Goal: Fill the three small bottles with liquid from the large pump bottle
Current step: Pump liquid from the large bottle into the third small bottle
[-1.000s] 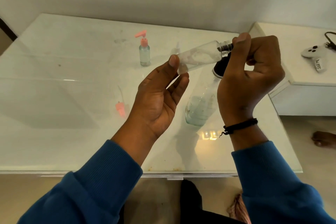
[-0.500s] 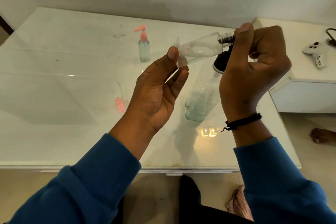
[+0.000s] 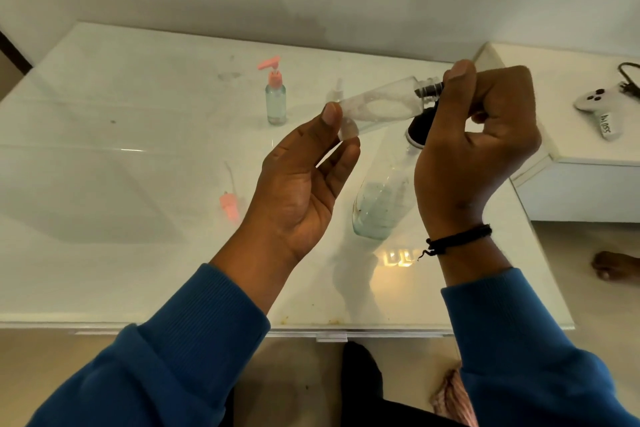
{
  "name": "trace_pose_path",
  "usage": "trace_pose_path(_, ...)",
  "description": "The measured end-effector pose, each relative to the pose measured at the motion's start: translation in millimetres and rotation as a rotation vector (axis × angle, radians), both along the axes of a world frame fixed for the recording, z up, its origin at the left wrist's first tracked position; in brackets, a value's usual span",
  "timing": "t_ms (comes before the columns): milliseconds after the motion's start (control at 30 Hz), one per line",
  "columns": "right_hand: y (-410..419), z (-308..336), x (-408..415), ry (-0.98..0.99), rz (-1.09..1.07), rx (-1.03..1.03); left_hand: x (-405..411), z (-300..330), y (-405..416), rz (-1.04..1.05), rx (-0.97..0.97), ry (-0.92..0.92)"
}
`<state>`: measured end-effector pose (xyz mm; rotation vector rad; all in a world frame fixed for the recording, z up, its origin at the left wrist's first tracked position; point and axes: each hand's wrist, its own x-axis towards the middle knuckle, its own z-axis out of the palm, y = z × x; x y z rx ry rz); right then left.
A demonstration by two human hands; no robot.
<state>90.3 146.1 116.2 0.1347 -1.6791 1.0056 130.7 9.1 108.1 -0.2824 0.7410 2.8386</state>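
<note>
A small clear bottle (image 3: 377,107) is held tilted above the white table (image 3: 121,253), mouth up to the right. My left hand (image 3: 304,184) holds its base between thumb and fingertips. My right hand (image 3: 474,142) is curled round the large pump bottle's head, and a black nozzle (image 3: 429,90) sits at the small bottle's mouth. The large pump bottle (image 3: 381,204), clear with a black collar, stands under my hands with a little liquid at the bottom. A small bottle with a pink pump (image 3: 276,104) stands further back, and another clear small bottle (image 3: 336,94) is partly hidden behind the held one.
A loose pink pump cap with its tube (image 3: 229,206) lies on the table to the left of my left hand. A white game controller (image 3: 602,104) rests on a white side unit (image 3: 571,191) at the right. A bare foot (image 3: 613,265) is on the floor beside the table.
Both hands keep the same hold on the small bottle and the pump head. Only the view has shifted slightly.
</note>
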Motion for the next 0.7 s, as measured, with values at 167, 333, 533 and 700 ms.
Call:
trace_pose_path(167,4.1,-0.1,-2.5,0.01,-0.068,0.005,-0.4,-0.4,0.1,0.001,-0.011,-0.003)
trace_pose_path(333,4.5,-3.2,-1.8,0.014,-0.052,0.019,0.3,1.1,-0.5,0.001,-0.001,0.0)
trace_pose_path(533,6.8,-4.3,-2.7,0.009,-0.06,0.013,-0.4,0.0,-1.0,0.001,0.005,-0.001)
trace_pose_path(700,5.9,-0.8,-3.9,0.023,-0.057,0.014,0.3,1.3,-0.5,0.005,-0.004,-0.004)
